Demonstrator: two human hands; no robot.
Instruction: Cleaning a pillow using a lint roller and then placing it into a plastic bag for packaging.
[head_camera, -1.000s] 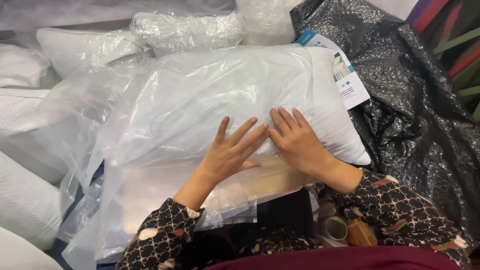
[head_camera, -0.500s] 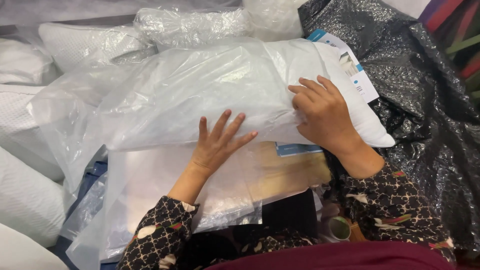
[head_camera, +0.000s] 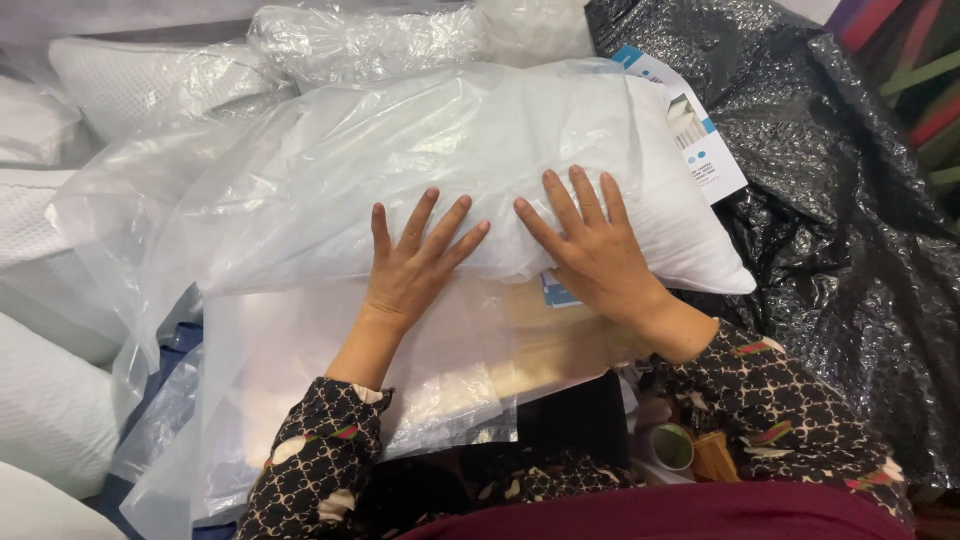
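Observation:
A white pillow (head_camera: 480, 150) lies across the middle, partly inside a clear plastic bag (head_camera: 260, 200) whose loose end trails to the left. My left hand (head_camera: 415, 262) rests flat on the bagged pillow's near edge, fingers spread. My right hand (head_camera: 590, 245) presses flat on the pillow just to the right of it, fingers spread too. Neither hand grips anything. A printed card insert (head_camera: 685, 125) sticks out at the pillow's far right end. Under the pillow lies another flat clear bag (head_camera: 330, 390) over a tan sheet.
More white pillows lie at the left (head_camera: 50, 410) and back left (head_camera: 140, 85), with crumpled clear bags (head_camera: 360, 35) behind. A black plastic sheet (head_camera: 850, 250) covers the right side. A small roll of tape (head_camera: 672, 446) sits near my lap.
Both hands slid over the pillow: the right one went out toward the right end, then came back beside the left. The pillow shifted slightly in the bag.

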